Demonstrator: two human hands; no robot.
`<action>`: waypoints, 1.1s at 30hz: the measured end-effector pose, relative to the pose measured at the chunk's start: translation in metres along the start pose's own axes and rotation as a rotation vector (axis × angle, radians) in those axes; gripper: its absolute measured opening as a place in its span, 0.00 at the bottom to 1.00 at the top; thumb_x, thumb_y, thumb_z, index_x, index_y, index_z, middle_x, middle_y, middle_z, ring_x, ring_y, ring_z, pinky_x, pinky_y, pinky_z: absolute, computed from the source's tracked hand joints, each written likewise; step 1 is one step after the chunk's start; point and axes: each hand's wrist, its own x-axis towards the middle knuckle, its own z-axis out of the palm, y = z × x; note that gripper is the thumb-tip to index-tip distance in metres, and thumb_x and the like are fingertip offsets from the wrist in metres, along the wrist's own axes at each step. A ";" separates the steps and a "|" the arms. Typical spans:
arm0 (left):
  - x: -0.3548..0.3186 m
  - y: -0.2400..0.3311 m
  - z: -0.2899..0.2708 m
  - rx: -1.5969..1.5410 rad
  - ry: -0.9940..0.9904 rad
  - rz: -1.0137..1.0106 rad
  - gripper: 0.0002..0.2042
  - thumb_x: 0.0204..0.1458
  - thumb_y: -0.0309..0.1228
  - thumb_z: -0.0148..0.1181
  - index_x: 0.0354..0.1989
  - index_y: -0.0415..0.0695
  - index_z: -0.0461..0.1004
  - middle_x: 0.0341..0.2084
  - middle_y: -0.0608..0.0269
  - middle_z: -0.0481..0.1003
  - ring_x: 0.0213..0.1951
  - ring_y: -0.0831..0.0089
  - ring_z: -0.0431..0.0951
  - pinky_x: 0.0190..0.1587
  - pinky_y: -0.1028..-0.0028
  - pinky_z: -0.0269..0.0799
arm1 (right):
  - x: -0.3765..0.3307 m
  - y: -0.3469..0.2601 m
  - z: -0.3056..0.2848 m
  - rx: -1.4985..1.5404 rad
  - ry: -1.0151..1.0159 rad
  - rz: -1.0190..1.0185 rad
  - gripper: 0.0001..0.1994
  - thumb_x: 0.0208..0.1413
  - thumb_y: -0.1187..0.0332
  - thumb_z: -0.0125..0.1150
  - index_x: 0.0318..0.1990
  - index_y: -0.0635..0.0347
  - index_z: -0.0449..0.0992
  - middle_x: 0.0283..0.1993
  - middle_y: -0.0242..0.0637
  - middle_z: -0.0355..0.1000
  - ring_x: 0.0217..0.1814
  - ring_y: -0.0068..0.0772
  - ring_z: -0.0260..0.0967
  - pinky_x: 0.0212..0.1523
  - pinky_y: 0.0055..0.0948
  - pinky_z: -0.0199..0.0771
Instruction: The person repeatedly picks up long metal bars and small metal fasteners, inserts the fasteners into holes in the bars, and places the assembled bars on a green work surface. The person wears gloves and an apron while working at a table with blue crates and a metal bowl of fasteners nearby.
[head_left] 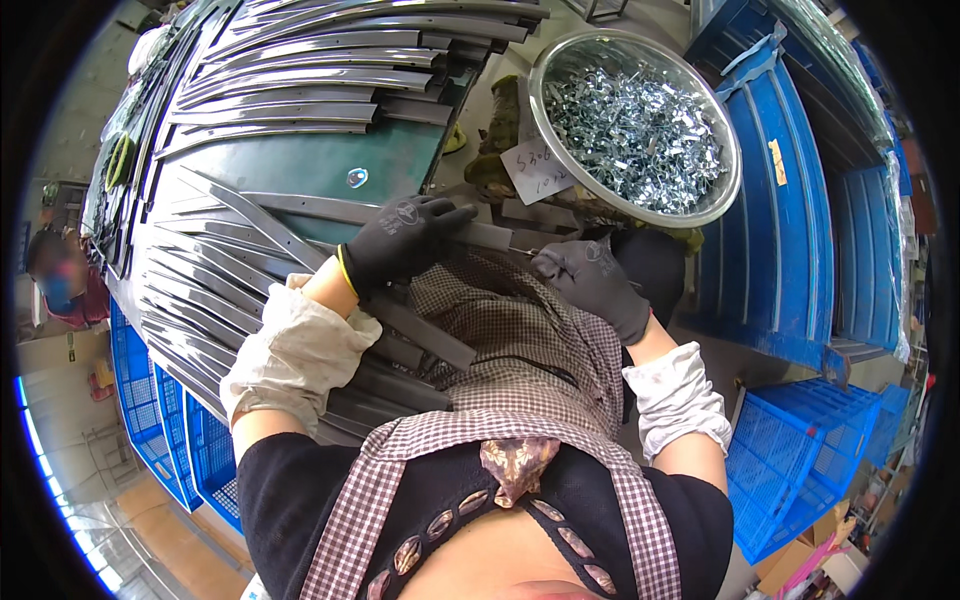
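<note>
My left hand (408, 240), in a black glove, is closed over a long dark grey strip (487, 236) whose end sticks out to the right above my lap. Close to that end is my right hand (592, 282), in a dark grey glove, with its fingers pinched together. A thin, pale bit shows at its fingertips, too small to name. Beyond the right hand stands a large clear round bowl (652, 214) full of small shiny metal clips (640, 130). Many similar strips (205, 285) lie beside my left arm.
Further strips (310, 80) are stacked on the far part of a green-topped table (290, 172). A handwritten card (537, 170) rests against the bowl. Blue metal bins (765, 210) stand at the right, a blue mesh crate (790, 450) below them, and more blue crates (150, 410) at the left.
</note>
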 end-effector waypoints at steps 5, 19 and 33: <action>0.002 -0.002 0.002 -0.031 -0.036 -0.024 0.27 0.47 0.27 0.67 0.59 0.44 0.72 0.46 0.48 0.77 0.42 0.48 0.78 0.45 0.58 0.75 | 0.017 -0.026 0.005 -0.337 -0.014 -0.009 0.10 0.60 0.61 0.59 0.34 0.57 0.77 0.29 0.41 0.76 0.32 0.46 0.76 0.32 0.41 0.75; -0.016 -0.010 -0.020 -0.216 -0.046 0.022 0.23 0.46 0.33 0.71 0.54 0.44 0.78 0.35 0.52 0.78 0.36 0.54 0.78 0.38 0.61 0.75 | -0.011 0.051 -0.080 -0.358 0.318 0.151 0.12 0.61 0.60 0.62 0.40 0.59 0.82 0.37 0.43 0.81 0.37 0.40 0.80 0.38 0.32 0.78; -0.112 0.034 -0.029 0.104 0.140 -0.191 0.22 0.39 0.31 0.69 0.49 0.50 0.80 0.32 0.59 0.71 0.35 0.57 0.75 0.41 0.62 0.72 | 0.024 0.147 -0.110 -0.729 0.079 0.589 0.28 0.51 0.48 0.67 0.57 0.52 0.73 0.51 0.48 0.75 0.54 0.51 0.74 0.51 0.49 0.75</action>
